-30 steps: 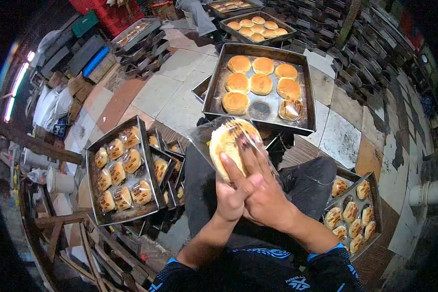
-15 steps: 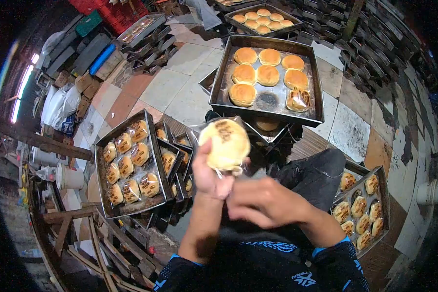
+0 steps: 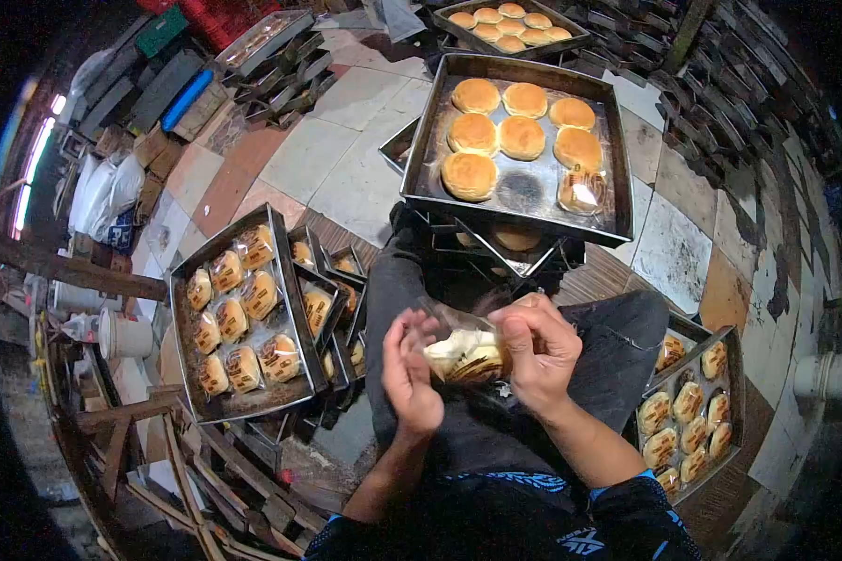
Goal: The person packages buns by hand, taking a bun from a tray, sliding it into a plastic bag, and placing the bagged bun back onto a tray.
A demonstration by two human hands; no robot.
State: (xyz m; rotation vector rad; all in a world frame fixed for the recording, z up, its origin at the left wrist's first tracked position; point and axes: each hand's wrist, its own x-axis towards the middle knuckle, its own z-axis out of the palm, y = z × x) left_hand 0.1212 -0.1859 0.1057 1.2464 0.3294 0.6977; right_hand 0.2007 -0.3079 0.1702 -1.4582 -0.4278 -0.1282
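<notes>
A bun in a clear printed bag (image 3: 466, 355) is between my two hands, above my lap, with cream-white filling showing at its top edge. My left hand (image 3: 412, 369) is beside the bag's left side, palm inward, its fingers apart and slightly blurred. At the bag's upper right corner, my right hand (image 3: 541, 351) is closed in a pinch on the plastic. Ahead, a metal tray (image 3: 421, 140) holds several unwrapped buns and one bagged bun (image 3: 582, 191) at its lower right.
To the left, a tray (image 3: 301, 397) of bagged buns rests on stacked trays. Another tray (image 3: 741, 411) of bagged buns is at the right. A farther tray (image 3: 578, 37) holds unwrapped buns. A white bucket (image 3: 126, 335) and wooden slats (image 3: 131, 411) are at the left.
The bagged bun has come down from my left palm and turned edge-on. My left hand has opened beside it, and my right hand has moved right and up to pinch the bag. The view has shifted slightly.
</notes>
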